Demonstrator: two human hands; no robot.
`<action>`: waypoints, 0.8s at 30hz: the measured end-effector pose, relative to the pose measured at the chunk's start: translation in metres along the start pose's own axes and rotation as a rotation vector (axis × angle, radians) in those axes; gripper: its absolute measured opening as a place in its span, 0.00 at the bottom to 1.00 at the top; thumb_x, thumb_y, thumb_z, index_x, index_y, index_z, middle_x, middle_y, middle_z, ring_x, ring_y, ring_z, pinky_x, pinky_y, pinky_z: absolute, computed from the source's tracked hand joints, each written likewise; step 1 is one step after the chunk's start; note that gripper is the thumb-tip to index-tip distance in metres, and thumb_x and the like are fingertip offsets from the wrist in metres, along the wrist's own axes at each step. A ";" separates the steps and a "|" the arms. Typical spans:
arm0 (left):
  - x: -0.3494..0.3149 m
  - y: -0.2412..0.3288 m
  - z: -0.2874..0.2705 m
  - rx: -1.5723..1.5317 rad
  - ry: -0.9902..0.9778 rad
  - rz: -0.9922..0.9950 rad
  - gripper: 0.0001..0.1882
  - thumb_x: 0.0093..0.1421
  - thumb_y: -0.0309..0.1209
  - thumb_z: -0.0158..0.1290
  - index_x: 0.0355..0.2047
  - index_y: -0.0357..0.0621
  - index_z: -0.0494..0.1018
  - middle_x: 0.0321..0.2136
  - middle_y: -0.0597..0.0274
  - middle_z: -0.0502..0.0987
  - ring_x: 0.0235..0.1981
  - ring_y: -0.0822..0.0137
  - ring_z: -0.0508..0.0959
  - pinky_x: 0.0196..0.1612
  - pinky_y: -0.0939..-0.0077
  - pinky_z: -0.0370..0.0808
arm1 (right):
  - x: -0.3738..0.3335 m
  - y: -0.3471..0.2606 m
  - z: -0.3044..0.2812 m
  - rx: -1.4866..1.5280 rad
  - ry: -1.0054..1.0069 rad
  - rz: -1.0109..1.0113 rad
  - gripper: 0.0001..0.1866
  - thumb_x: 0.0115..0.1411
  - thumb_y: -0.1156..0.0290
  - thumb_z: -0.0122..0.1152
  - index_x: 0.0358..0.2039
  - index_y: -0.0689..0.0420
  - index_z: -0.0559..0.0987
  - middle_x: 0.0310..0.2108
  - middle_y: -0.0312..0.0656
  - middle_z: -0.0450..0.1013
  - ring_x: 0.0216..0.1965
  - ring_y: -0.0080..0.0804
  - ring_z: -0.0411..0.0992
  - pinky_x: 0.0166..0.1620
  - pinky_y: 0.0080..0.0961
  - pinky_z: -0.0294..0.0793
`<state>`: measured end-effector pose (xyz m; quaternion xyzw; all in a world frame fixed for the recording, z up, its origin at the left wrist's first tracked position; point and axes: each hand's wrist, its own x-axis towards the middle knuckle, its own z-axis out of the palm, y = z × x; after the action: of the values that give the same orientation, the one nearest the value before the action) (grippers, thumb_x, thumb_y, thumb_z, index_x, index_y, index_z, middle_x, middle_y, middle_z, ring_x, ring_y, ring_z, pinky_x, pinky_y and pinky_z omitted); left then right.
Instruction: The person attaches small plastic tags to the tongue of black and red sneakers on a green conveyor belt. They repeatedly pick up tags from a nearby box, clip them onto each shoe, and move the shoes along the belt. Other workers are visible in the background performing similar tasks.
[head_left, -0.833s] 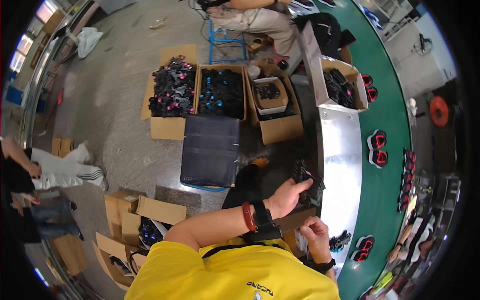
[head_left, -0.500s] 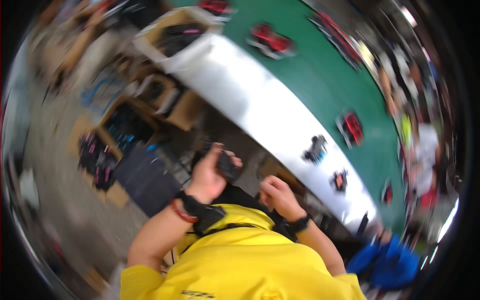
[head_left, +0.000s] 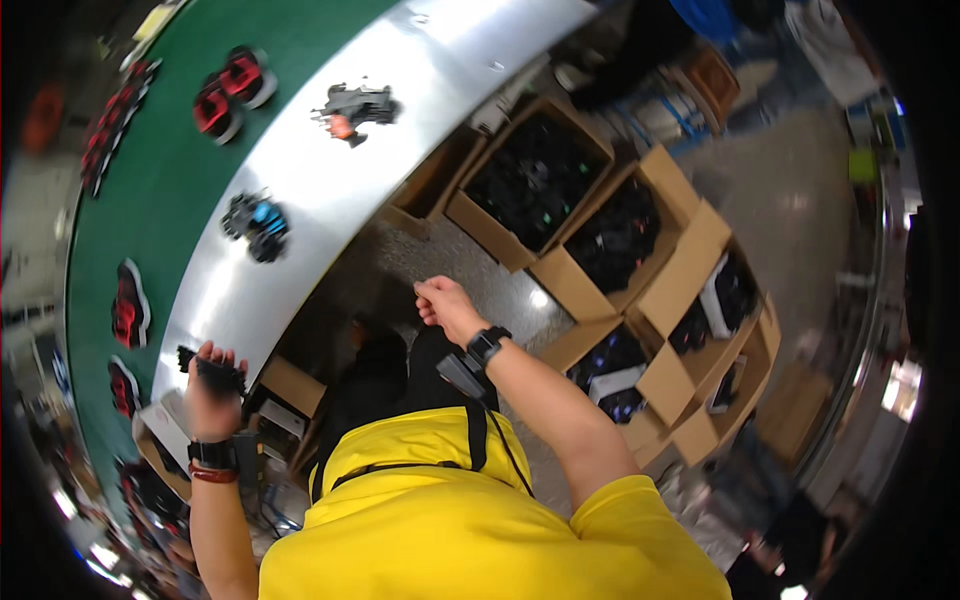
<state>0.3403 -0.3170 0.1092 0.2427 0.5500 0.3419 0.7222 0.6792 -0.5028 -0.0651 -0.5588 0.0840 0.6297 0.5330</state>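
Low on the left, my left hand (head_left: 212, 405) is closed around a bundle of small black pieces (head_left: 218, 377), their kind not clear, beside the metal ledge (head_left: 325, 185). My right hand (head_left: 450, 308) is held out in front of my body, its fingers curled and pinched; whether anything small is in them cannot be made out. A pile of black pieces with blue parts (head_left: 258, 228) lies on the ledge, beyond my left hand. Farther along it sits another blurred pile of dark pieces with orange (head_left: 355, 110).
Red and black sneakers (head_left: 128, 305) stand on a green conveyor belt (head_left: 185, 165) beyond the ledge. At right are open cardboard boxes (head_left: 680, 330) of black pieces, some with coloured bits. A carton (head_left: 292, 385) sits under the ledge. Other people are at the lower edges.
My view has swung round, so the belt and ledge now lie at left and the boxes at right. My left hand, still holding black pieces, has moved outward to the ledge.
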 end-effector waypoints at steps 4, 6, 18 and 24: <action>0.016 0.023 0.022 0.255 0.009 -0.008 0.15 0.66 0.40 0.49 0.49 0.46 0.70 0.35 0.68 0.74 0.43 0.66 0.75 0.54 0.56 0.70 | 0.063 -0.009 -0.028 0.073 -0.126 -0.111 0.11 0.62 0.64 0.60 0.31 0.57 0.72 0.22 0.36 0.72 0.17 0.22 0.67 0.16 0.22 0.64; 0.021 0.028 0.048 0.385 0.119 -0.013 0.15 0.66 0.39 0.49 0.48 0.46 0.70 0.35 0.68 0.74 0.43 0.66 0.75 0.52 0.58 0.71 | 0.086 -0.045 -0.021 0.182 0.100 -0.106 0.13 0.63 0.62 0.60 0.33 0.60 0.75 0.25 0.39 0.73 0.19 0.24 0.68 0.21 0.23 0.66; 0.082 0.039 0.023 1.575 0.222 0.196 0.14 0.61 0.26 0.53 0.48 0.38 0.70 0.29 0.66 0.74 0.27 0.77 0.73 0.30 0.80 0.71 | 0.049 0.032 -0.008 0.180 -0.099 0.040 0.08 0.64 0.67 0.53 0.35 0.59 0.74 0.22 0.34 0.70 0.23 0.23 0.67 0.26 0.23 0.66; 0.115 0.026 0.061 1.802 0.198 0.531 0.23 0.49 0.26 0.61 0.45 0.32 0.70 0.40 0.41 0.75 0.42 0.45 0.75 0.48 0.60 0.72 | -0.028 0.003 0.051 -0.231 -0.631 0.054 0.11 0.66 0.67 0.54 0.46 0.58 0.74 0.35 0.36 0.76 0.36 0.22 0.73 0.40 0.21 0.73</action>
<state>0.4116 -0.2108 0.0728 0.7967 0.5927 -0.0397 0.1112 0.6402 -0.4846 -0.0264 -0.3904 -0.1422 0.7909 0.4493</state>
